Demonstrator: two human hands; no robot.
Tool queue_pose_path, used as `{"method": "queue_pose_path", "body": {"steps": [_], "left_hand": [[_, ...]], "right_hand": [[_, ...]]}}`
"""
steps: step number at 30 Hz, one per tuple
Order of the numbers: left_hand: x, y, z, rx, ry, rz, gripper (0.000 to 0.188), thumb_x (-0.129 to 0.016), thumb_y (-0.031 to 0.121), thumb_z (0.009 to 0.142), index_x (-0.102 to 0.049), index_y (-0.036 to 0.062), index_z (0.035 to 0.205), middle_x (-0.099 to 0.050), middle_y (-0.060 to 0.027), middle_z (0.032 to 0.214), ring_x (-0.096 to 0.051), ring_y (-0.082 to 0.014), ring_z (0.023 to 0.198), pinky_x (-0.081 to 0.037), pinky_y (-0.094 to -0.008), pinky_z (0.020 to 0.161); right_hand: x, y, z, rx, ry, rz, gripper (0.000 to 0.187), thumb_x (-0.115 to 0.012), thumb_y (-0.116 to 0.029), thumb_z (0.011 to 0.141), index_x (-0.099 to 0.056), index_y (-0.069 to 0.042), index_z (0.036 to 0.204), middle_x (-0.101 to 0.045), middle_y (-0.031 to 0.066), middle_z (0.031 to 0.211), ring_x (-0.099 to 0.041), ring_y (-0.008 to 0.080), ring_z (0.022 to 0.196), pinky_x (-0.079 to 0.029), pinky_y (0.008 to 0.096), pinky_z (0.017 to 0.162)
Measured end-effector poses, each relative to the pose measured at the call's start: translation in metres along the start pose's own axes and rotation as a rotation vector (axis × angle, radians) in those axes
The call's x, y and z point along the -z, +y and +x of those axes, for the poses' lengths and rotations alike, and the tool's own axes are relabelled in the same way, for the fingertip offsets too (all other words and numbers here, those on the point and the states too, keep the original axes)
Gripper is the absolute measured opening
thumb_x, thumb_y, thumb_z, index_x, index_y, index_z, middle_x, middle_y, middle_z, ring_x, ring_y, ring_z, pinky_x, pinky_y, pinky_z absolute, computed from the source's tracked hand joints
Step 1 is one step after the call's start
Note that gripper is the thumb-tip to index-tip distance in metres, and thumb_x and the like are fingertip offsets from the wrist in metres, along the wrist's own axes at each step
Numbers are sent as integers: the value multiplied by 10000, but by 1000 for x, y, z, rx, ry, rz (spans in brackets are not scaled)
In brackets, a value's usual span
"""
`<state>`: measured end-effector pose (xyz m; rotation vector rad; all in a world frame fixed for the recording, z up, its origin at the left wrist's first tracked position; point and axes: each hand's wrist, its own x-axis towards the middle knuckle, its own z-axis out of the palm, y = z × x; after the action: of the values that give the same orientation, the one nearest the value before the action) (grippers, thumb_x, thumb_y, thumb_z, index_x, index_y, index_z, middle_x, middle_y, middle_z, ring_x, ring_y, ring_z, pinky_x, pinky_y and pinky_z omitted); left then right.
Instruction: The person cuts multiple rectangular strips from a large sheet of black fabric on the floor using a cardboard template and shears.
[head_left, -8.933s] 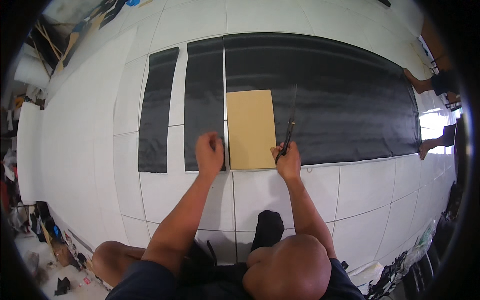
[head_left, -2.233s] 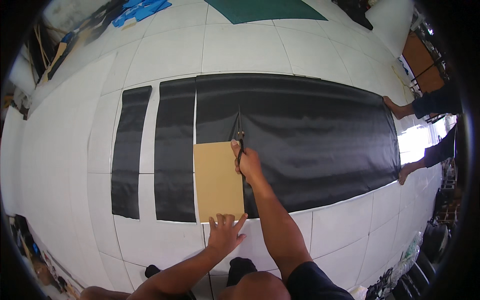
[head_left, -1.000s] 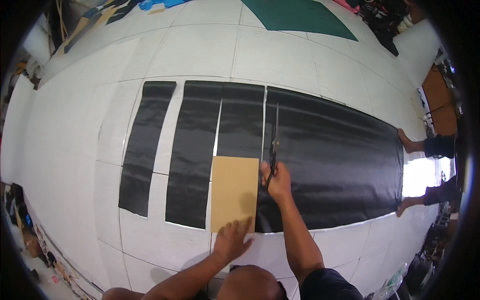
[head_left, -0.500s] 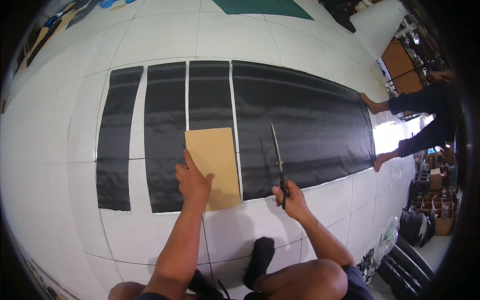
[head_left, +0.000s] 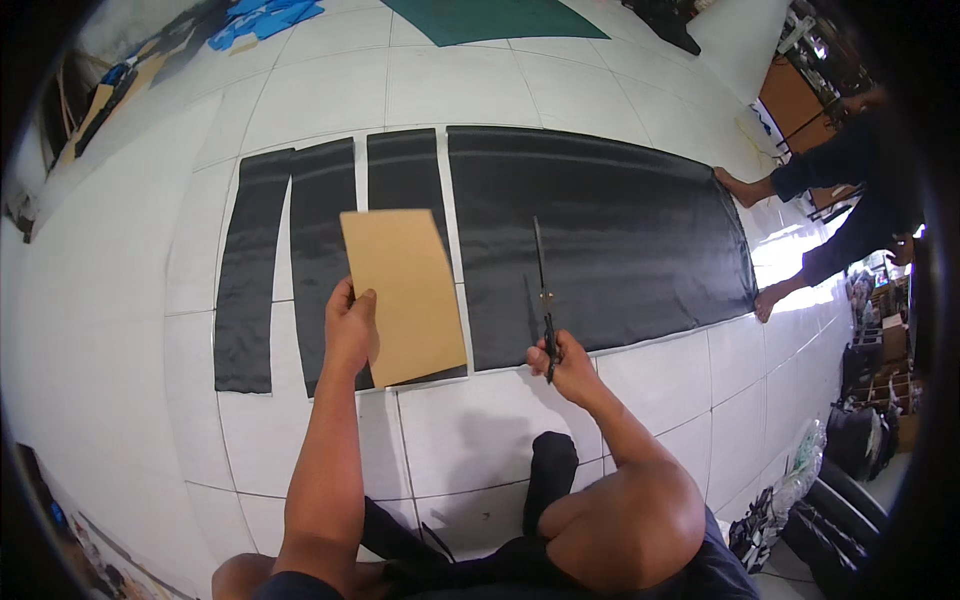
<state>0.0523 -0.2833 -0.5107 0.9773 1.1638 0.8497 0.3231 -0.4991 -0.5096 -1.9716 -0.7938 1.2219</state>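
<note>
First strip [head_left: 245, 290]: black and long, flat on the white tiled floor [head_left: 190, 400]; a wedge of tile parts its near portion from its neighbour.
Blue cloth [head_left: 265, 22]: crumpled on the far floor, well apart from the First strip.
Second strip [head_left: 325, 190]: also black; its far corner sits right by the First strip's; its near part is partly covered.
Left hand [head_left: 348, 325]: mine, grasping the cardboard [head_left: 405, 300] by its left edge; thumb on top, fingers curled behind.
Cardboard: tan and rectangular, tilted over the Second strip's right side and the near part of the third strip [head_left: 403, 170]; whether it touches either, I cannot tell.
Green sheet [head_left: 500, 20]: on the far floor, cut off by the upper edge of view.
Scissors [head_left: 547, 297]: black-handled; the blades point away from me, above the large sheet [head_left: 630, 220]; their shadow falls just to the left.
Right hand [head_left: 570, 370]: mine too, wrapped around the handles by the large sheet's near edge.
Large sheet: black, flat, the widest piece; it runs right to another person's bare feet [head_left: 742, 190], one near each corner.
</note>
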Motion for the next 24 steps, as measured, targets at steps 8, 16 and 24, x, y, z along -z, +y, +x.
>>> {"method": "queue_pose_path", "body": {"steps": [8, 16, 24], "left_hand": [[-99, -39, -7, -46, -149, 52, 303, -575, 84, 994, -599, -25, 1276, -685, -89, 1147, -632, -158, 1004, -499, -300, 886], [-117, -81, -4, -354, 208, 793, 378, -693, 155, 912, -630, 3, 1252, -654, -164, 1053, -640, -290, 1020, -516, -392, 898], [-159, -107, -131, -537, -437, 1098, 431, -717, 135, 822, -616, 0, 1218, -572, -232, 1233, -529, -413, 1223, -437, -495, 1055]], "right_hand": [[-3, 24, 35, 121, 149, 395, 394, -803, -134, 873, -487, -29, 1083, -687, 152, 1118, -648, 181, 950, -532, 316, 827], [15, 53, 92, 95, 315, -105, 385, -800, -252, 852, -592, -14, 1071, -718, 137, 1007, -709, 308, 939, -536, 416, 840], [23, 61, 87, -20, 339, -170, 411, -808, -268, 845, -590, -1, 1069, -721, 177, 964, -701, 368, 949, -527, 445, 838]]}}
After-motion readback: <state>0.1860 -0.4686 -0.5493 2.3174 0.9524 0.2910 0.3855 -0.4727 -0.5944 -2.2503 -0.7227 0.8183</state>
